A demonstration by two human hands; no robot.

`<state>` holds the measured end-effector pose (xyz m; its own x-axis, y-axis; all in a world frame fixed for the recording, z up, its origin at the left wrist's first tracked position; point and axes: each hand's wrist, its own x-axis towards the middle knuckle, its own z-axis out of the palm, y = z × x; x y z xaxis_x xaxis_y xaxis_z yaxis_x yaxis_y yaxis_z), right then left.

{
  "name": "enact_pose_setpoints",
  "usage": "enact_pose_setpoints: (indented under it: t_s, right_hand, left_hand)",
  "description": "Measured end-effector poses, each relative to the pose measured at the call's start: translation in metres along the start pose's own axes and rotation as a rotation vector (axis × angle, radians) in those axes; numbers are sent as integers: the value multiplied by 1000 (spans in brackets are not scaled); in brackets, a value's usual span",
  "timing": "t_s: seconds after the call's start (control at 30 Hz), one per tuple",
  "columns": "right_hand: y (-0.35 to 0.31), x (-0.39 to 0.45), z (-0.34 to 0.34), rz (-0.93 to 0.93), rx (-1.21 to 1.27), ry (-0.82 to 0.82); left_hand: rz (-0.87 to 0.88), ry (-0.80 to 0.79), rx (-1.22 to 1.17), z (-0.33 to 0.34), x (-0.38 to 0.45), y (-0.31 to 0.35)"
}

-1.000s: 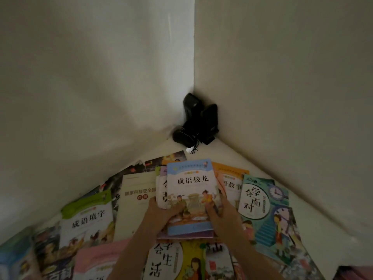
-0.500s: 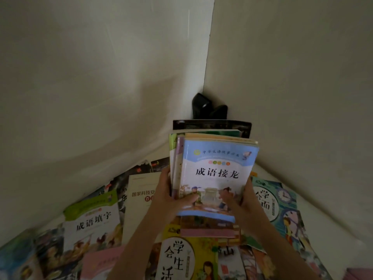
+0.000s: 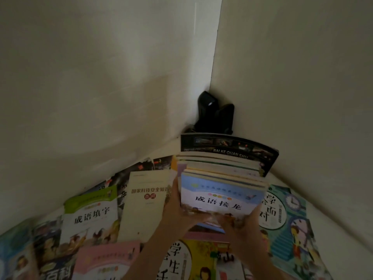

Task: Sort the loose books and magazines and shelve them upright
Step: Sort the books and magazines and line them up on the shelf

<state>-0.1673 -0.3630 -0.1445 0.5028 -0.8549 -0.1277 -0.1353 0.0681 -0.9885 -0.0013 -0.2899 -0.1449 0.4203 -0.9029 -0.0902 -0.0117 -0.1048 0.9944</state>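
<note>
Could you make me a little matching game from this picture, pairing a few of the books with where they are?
Things:
1. blue-covered book
2. green-topped book
3. cream-covered book
4. teal book with clocks

Places:
A. lying flat just beyond the right hand
B. lying flat at the far left of the four
C. front of the stack gripped by both hands
D. lying flat just beyond the left hand

Pairs: 1-C, 2-B, 3-D, 4-A
</note>
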Motion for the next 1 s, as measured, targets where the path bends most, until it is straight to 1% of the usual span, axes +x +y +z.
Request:
enact_pose_setpoints:
  t_s: [0.07,0.1,0.13,0.17,0.2,0.23,0.33,0.37,0.43,0.5,0.63,0.73,0.8,0.9,1.0]
  right_hand:
    - [-5,-2,-5,-5,12,-11]
    - [-7,-3,-7,-22,20,-13]
    - [-8,-2,-10,-47,19,-15]
    - [-7,0,-13,-48,13,-6]
    - [-5,1,-17,-46,5,0]
    - [-3,3,-21,-47,-1,-6]
    - [-8,4,-30,-54,-50,-93]
    - [-12,3,-32,-60,-58,-100]
    - [-24,-1,-31,-103,-60,-101]
    - [-44,-7,-22,-160,-71,-134]
    - [-102,-27,19,-282,-77,-291]
    - [-150,-57,69,-328,-9,-462]
    - [-178,-85,108,-348,25,-589]
    - [-220,-141,166,-375,107,-802]
    - [-263,-208,215,-453,137,-1031]
  left_hand:
    - [-168,-72,-22,1,-5,-10]
    - [-245,-71,-37,1,-6,-11]
    - [-247,-43,16,1,-6,-10]
    - [-199,-7,95,3,-5,-12]
    - [-131,24,112,5,-6,-12]
    - [-96,16,79,6,-6,-7]
    - [-25,-4,-68,10,-7,3]
    - [-24,-6,-112,10,-9,6]
    - [-41,40,-163,7,-18,15]
    - [-45,95,-162,0,-36,39]
    - [-39,272,-48,-48,-94,101]
    - [20,376,38,-98,-172,152]
    - [57,510,90,-123,-234,186]
    - [140,770,189,-146,-329,226]
    - [209,987,202,-157,-428,252]
